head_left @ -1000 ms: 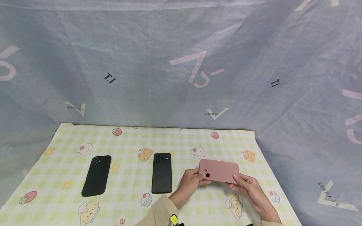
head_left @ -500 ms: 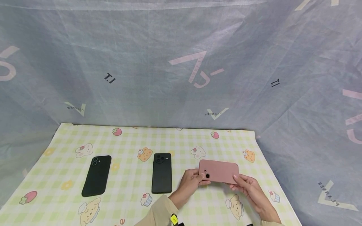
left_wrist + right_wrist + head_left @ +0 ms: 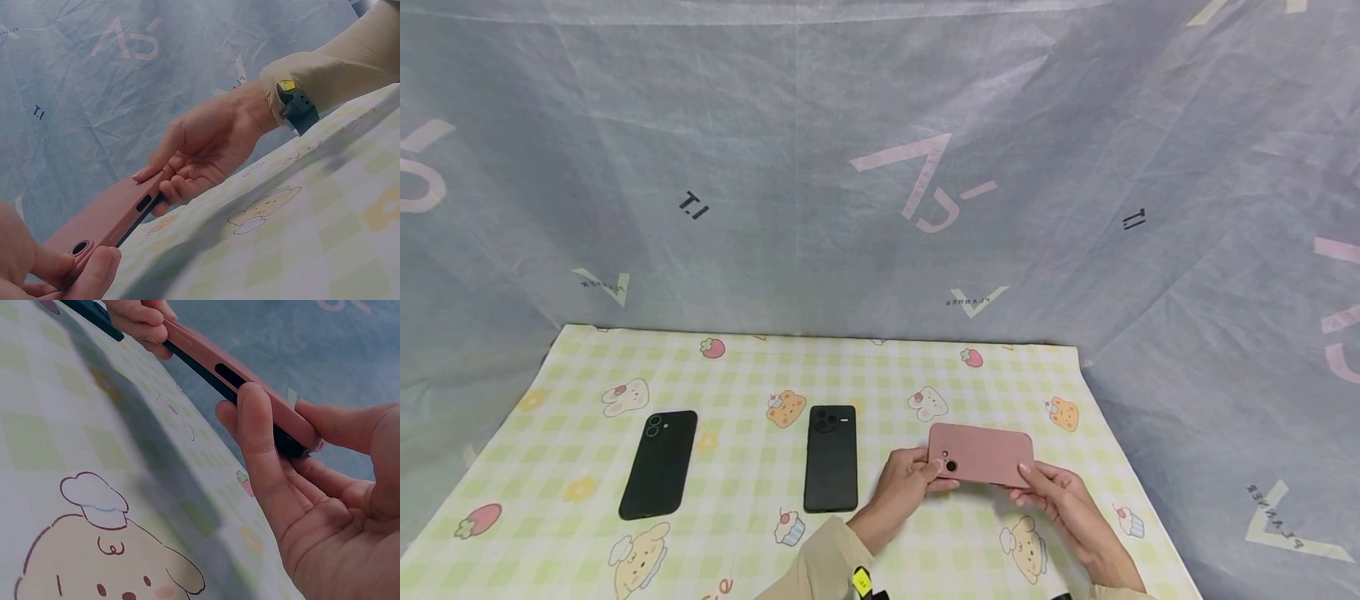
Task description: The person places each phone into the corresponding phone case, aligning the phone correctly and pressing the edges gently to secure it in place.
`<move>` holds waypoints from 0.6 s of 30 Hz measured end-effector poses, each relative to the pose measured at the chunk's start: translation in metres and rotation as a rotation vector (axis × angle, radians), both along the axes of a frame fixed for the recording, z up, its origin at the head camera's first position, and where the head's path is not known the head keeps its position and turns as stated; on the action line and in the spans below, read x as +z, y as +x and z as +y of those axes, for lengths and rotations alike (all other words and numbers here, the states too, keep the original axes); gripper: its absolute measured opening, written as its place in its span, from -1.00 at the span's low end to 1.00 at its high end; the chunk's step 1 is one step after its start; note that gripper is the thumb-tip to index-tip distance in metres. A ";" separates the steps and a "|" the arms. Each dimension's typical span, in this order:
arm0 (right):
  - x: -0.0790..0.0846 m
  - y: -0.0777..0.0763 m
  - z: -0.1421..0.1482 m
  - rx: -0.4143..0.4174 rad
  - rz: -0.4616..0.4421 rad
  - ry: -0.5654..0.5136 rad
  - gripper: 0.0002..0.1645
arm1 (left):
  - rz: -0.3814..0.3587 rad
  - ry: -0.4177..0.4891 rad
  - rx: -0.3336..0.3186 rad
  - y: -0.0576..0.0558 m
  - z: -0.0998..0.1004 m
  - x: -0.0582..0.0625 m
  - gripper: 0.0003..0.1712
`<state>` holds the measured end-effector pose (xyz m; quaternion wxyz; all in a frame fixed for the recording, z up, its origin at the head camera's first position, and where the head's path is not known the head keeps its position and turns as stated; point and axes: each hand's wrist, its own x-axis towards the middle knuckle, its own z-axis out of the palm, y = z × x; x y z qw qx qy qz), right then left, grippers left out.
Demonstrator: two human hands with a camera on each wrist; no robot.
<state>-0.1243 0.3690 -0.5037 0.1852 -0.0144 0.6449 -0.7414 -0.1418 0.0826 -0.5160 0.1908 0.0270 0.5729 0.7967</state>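
A pink phone case (image 3: 988,454) lies sideways above the table with its back turned up. Along its lower edge a dark phone (image 3: 284,442) shows beneath it in the right wrist view. My left hand (image 3: 904,487) pinches the end with the camera hole, thumb on top and fingers underneath. At the other end my right hand (image 3: 1063,504) grips the corner, its thumb on the case and its fingers below. An oval side slot (image 3: 144,203) of the case shows in the left wrist view. The phone's screen side is hidden.
A black phone (image 3: 832,467) lies back up just left of my left hand. Farther left rests another dark phone (image 3: 659,465), slightly turned. The table wears a green-and-white checked cloth (image 3: 737,492). Behind it hangs a grey-blue curtain (image 3: 790,167).
Both hands hold the pink case and phone in almost the same place. The head view has shifted very slightly.
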 end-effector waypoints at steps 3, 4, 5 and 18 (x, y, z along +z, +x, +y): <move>-0.001 -0.001 0.000 0.002 0.001 -0.002 -0.66 | 0.005 0.007 0.004 0.000 0.000 -0.001 -0.64; -0.001 -0.001 0.000 0.003 0.000 -0.005 -0.66 | 0.009 0.008 0.006 0.000 0.000 -0.001 -0.63; -0.001 -0.001 0.000 0.004 -0.001 -0.008 -0.66 | 0.015 0.007 0.009 0.000 0.000 -0.002 -0.62; -0.001 -0.002 0.002 -0.002 -0.023 -0.029 -0.64 | 0.042 0.044 0.026 -0.001 0.000 -0.002 -0.61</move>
